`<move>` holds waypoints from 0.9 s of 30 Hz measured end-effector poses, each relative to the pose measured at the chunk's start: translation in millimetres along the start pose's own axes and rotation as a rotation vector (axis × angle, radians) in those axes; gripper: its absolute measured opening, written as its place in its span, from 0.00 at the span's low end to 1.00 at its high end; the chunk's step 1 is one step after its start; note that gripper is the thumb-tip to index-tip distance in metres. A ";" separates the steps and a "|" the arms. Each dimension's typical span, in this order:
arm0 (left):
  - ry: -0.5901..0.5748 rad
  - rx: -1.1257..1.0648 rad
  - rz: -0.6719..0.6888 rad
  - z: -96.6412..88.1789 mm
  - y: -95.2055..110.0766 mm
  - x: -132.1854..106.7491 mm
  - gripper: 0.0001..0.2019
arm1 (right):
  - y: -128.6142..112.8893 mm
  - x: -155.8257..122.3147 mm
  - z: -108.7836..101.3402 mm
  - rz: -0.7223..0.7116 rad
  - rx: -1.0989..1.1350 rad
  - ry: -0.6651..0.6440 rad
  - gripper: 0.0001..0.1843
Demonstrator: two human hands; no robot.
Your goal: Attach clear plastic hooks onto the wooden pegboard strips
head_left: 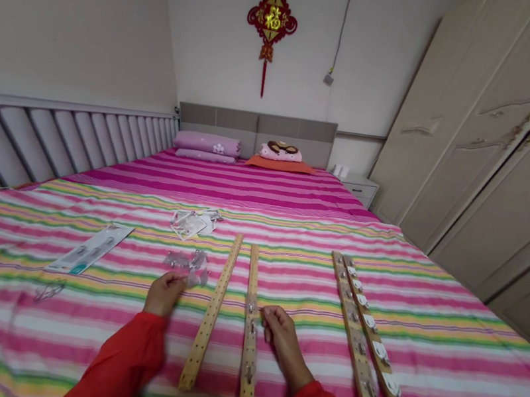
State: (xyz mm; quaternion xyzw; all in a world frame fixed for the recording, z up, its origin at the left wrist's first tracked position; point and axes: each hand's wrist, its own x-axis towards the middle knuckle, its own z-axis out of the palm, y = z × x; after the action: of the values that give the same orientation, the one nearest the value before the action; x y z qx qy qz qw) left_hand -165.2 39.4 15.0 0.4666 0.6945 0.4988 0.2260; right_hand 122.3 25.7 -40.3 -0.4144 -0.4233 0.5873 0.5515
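Observation:
My left hand (164, 293) reaches the near edge of a loose pile of clear plastic hooks (194, 261). Its fingertips are closed together there, and what they pinch is too small to make out. To the right lies a wooden strip (246, 350) bearing several clear hooks with metal prongs along its near half. My right hand (279, 336) is beside this strip, fingers slightly apart and fingertips near the farthest mounted hook (251, 306). Between the pile and that strip, a bare wooden strip (209, 324) with rows of holes rests on the striped sheet.
Two more wooden strips lie at right, one with clear hooks (355, 330), one with white hooks (376, 340). At left are a packaged strip (90, 248) and a thin wire-like bundle (50, 289). Small packets (189, 224) lie beyond the pile. A railing (67, 140) borders the bed's left.

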 end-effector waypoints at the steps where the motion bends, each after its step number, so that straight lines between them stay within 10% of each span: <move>1: -0.024 -0.091 0.015 -3.0 4.6 -3.9 0.14 | -0.9 -0.4 0.4 -0.001 0.001 0.003 0.21; 9: -0.241 -0.314 0.160 -14.1 55.4 -34.0 0.18 | -10.7 0.0 0.2 0.033 0.054 0.025 0.21; 15: -0.205 -0.167 0.762 -8.5 83.5 -65.2 0.03 | -35.5 -5.8 8.0 -0.048 0.065 0.042 0.20; 19: -0.213 -0.067 1.032 -2.3 94.6 -86.1 0.12 | -58.3 -15.0 18.3 -0.063 0.037 -0.053 0.19; 27: -0.644 -0.128 0.892 4.5 110.6 -101.3 0.06 | -94.5 -26.2 22.4 -0.065 0.007 -0.210 0.22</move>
State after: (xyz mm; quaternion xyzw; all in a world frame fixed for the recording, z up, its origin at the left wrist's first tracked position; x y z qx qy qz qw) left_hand -68.1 -39.5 97.8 0.8298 0.2934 0.4197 0.2216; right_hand 130.3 1.8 57.1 -0.3347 -0.4899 0.6108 0.5243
